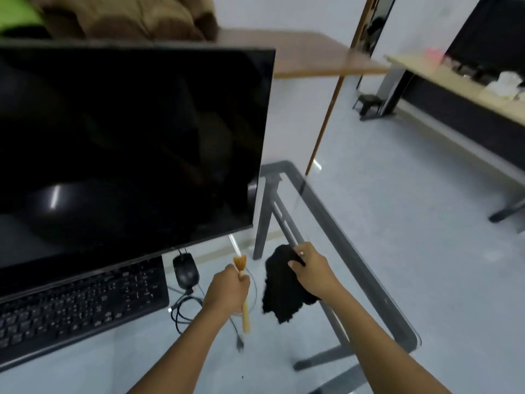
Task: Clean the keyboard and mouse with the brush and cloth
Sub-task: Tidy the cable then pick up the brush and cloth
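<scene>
On the glass table (335,194), the left hand (227,291) has its grip curled round the brush (243,282), bristles up, near the mouse (186,271) and right of the keyboard (76,305). Right hand (314,273) pinches the black cloth (281,291). Best to tip the bristles down and sweep between keys lightly, keeping the cloth clear of the cable (184,311).

Over the glass worktop (335,211), the left hand (227,291) grips a wooden brush (243,291), bristles up, just right of the mouse (186,271) and keyboard (79,302), while the right hand (312,268) holds a black cloth (281,297).
</scene>
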`<action>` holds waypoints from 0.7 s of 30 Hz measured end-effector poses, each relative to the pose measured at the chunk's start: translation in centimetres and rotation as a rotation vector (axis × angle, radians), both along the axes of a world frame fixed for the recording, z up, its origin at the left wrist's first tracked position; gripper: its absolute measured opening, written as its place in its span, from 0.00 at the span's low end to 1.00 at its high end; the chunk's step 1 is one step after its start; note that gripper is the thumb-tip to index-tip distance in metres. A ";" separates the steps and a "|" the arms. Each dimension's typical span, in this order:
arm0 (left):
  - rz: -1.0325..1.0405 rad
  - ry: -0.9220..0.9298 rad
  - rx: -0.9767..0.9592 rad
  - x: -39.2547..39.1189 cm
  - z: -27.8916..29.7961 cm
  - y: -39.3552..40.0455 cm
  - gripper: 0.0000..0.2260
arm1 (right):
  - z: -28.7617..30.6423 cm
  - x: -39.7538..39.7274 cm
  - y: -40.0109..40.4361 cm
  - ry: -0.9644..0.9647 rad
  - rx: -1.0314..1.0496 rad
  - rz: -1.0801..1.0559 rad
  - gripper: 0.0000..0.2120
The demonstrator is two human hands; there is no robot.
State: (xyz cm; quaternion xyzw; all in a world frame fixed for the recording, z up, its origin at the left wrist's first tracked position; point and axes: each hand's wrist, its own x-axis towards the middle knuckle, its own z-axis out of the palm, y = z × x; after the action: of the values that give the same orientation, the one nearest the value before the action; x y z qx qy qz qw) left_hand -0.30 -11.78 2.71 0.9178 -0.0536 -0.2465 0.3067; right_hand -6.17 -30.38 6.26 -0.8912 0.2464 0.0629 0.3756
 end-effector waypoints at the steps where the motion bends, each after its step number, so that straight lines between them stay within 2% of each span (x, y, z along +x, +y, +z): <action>1: 0.004 -0.016 -0.048 0.0 1.4 -0.2 0.10 | 1.6 0.2 -0.1 -0.025 -0.025 0.009 0.09; 5: -0.031 -0.088 -0.221 -0.1 8.9 -1.4 0.11 | 8.8 0.6 -1.0 -0.170 -0.137 -0.033 0.10; 9: -0.128 -0.198 -0.286 0.2 17.0 -3.3 0.16 | 16.9 1.1 -2.2 -0.289 -0.146 -0.157 0.11; 13: -0.187 -0.260 -0.377 2.0 24.6 -6.0 0.15 | 24.1 3.6 -5.2 -0.420 -0.214 -0.246 0.12; 18: -0.172 -0.379 -0.383 7.0 32.3 -9.3 0.15 | 31.6 8.4 -8.1 -0.566 -0.242 -0.182 0.12; 21: -0.089 -0.445 -0.387 10.7 36.0 -10.3 0.16 | 35.1 12.1 -8.8 -0.644 -0.230 -0.096 0.13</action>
State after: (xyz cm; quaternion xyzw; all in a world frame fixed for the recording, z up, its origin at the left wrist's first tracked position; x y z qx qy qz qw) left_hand 10.42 -22.05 38.71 0.8705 -0.2057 -0.0377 0.4456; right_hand 5.93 -39.21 41.33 -0.8891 0.1624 -0.2676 0.3340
